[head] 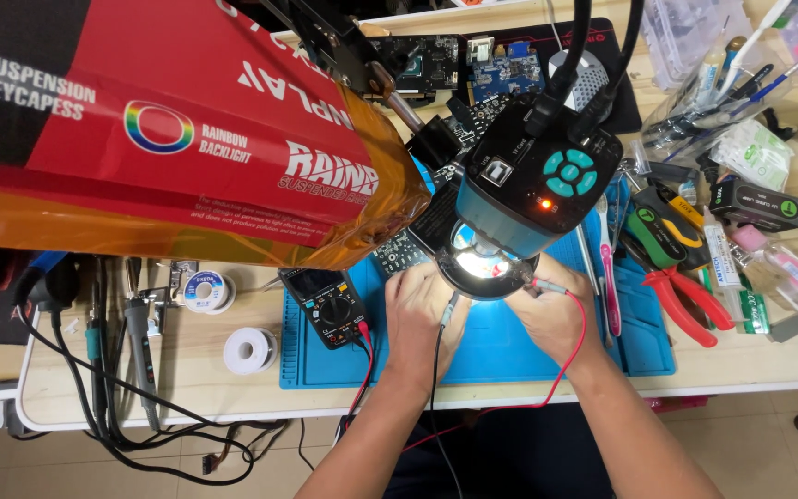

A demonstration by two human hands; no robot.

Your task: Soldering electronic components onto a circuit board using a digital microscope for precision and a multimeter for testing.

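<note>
While the left hand [422, 310] pinches a black probe [448, 310] at frame centre, the right hand [551, 310] clamps a red probe [547, 287] just beside it.

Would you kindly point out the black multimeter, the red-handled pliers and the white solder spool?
black multimeter [332, 307], head view, on its round dial.
red-handled pliers [685, 303], head view, on one red handle.
white solder spool [250, 351], head view, on its flat top.
</note>
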